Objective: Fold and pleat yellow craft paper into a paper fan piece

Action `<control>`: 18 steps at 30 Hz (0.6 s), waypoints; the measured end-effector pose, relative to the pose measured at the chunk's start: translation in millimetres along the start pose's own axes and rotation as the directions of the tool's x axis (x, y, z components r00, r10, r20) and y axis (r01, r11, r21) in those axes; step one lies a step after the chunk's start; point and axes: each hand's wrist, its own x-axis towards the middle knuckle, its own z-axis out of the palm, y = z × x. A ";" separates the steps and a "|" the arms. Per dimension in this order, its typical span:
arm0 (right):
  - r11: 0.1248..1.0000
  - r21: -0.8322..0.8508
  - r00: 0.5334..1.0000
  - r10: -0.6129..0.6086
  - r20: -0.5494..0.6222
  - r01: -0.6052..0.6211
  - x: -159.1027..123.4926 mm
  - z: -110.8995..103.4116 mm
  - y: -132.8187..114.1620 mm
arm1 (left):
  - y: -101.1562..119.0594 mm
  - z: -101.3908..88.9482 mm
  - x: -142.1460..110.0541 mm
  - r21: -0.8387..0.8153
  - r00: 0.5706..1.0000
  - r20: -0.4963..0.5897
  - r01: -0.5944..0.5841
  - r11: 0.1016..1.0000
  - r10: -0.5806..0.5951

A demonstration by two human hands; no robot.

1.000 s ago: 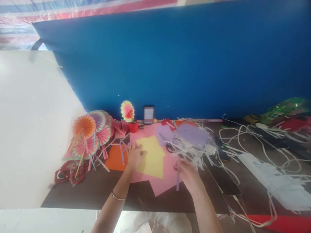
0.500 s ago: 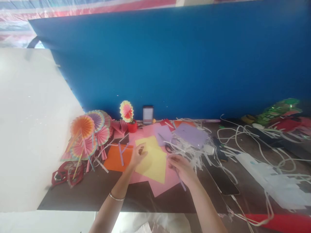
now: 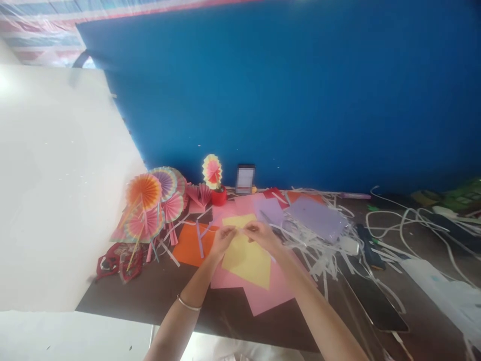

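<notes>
My left hand and my right hand meet over the upper part of a sheet of yellow paper. The fingertips of both are pinched together, almost touching. Something small and pale may be between them, but I cannot make it out. Beneath the yellow sheet lies pink paper. An orange sheet with a thin purple paper strip on it is left of my left hand. Beyond my right hand is a small purple sheet, with scissors partly hidden near it.
Folded paper fans stand at the left beside red-rimmed glasses. A paper flower in a red pot stands at the back. White paper strips heap at the right, near a phone and white cables.
My right hand has moved left and away from me to meet my left hand over the yellow paper. The camera view has swung, so the scene sits differently in the frame.
</notes>
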 end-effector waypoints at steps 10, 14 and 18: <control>0.997 -0.056 0.996 -0.064 -0.058 0.061 10.1 9.5 1.4 | -3.3 0.5 0.5 0.025 0.999 0.024 -0.022 0.999 0.021; 0.993 -0.089 0.996 -0.078 -0.037 0.075 14.7 8.4 3.0 | 0.9 -0.5 0.0 0.096 0.995 0.083 -0.055 0.994 0.047; 0.988 -0.132 0.996 -0.086 -0.027 0.082 15.1 7.4 1.4 | 3.5 -0.4 -1.0 0.117 0.993 0.105 -0.057 0.991 0.045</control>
